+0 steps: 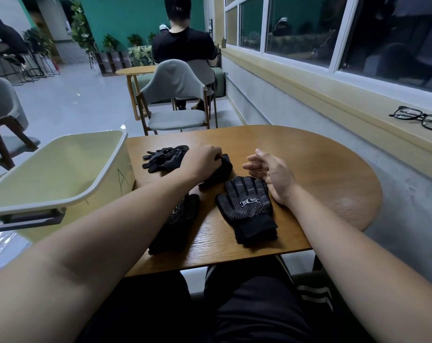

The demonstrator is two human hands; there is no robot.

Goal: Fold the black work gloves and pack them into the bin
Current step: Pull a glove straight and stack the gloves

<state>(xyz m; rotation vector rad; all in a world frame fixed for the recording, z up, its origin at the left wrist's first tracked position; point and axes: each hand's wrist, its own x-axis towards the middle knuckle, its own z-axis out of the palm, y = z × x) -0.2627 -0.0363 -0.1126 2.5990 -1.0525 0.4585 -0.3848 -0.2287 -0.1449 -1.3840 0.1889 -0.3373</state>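
The left hand (pixel 205 158) curls its fingers (pixel 216 154) round a rolled black knit glove bundle (pixel 222 169) at the middle of the rounded wooden worktop (pixel 308 169). The right hand (pixel 271 173) is beside it, fingers loosely spread and holding nothing. Below lies a flat stack of black white-dotted gloves (pixel 244 204), palms up. A second dotted stack (pixel 179 219) lies partly under the left forearm. Loose crumpled gloves (pixel 165 158) lie near the pale yellow plastic bin (pixel 61 164) on the left.
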